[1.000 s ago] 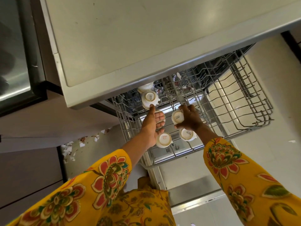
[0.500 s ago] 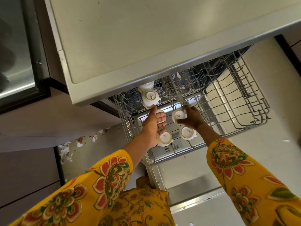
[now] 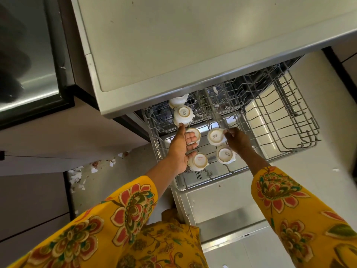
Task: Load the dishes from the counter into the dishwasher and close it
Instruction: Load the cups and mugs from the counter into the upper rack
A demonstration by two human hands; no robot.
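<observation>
The dishwasher's upper wire rack [image 3: 289,132] is pulled out below the counter edge. Several white cups stand upside down in its left part. My left hand [image 3: 179,149] reaches in: the thumb tip touches the far cup [image 3: 183,114], and the fingers curl round a cup [image 3: 195,132] just behind them. A third cup [image 3: 200,161] sits beside that wrist. My right hand [image 3: 237,140] pinches the rim of another cup [image 3: 215,136], with one more cup [image 3: 225,154] under its wrist. Another cup [image 3: 177,101] is half hidden beneath the counter.
A pale counter top [image 3: 193,45] overhangs the rack's back. The open dishwasher door [image 3: 222,206] lies below the rack, by my body. The rack's right half holds only bare tines. Paper scraps [image 3: 92,169] litter the floor at the left. A dark glossy appliance [image 3: 29,74] stands far left.
Both hands stay on the same cups. My right hand has shifted slightly toward the right side of its cup; the view has drifted a little.
</observation>
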